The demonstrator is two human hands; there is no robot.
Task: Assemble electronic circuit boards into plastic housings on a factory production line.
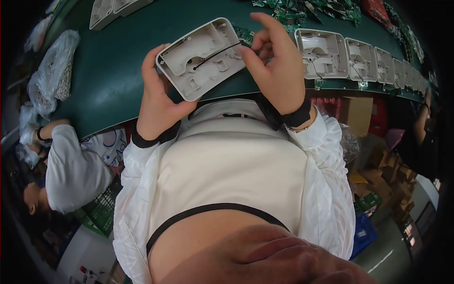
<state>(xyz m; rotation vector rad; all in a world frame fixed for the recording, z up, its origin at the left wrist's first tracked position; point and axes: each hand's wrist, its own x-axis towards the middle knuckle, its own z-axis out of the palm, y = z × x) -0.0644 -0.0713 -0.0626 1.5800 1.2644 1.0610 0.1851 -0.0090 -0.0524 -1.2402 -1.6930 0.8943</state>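
My left hand grips a light grey plastic housing by its left side, tilted above the green table with its hollow inside facing up. A thin black wire comes out of a hole in the housing and runs across to its right edge. At that edge the thumb of my right hand lies by the wire. The index finger is raised apart from the thumb, and the other fingers are partly curled. Just beyond the housing's far right corner a small green circuit board shows in part.
Several similar housings stand in a row along the table to the right, with small boards at the near edge. Loose green boards are heaped at the far side. A plastic bag lies left; a co-worker is beside me.
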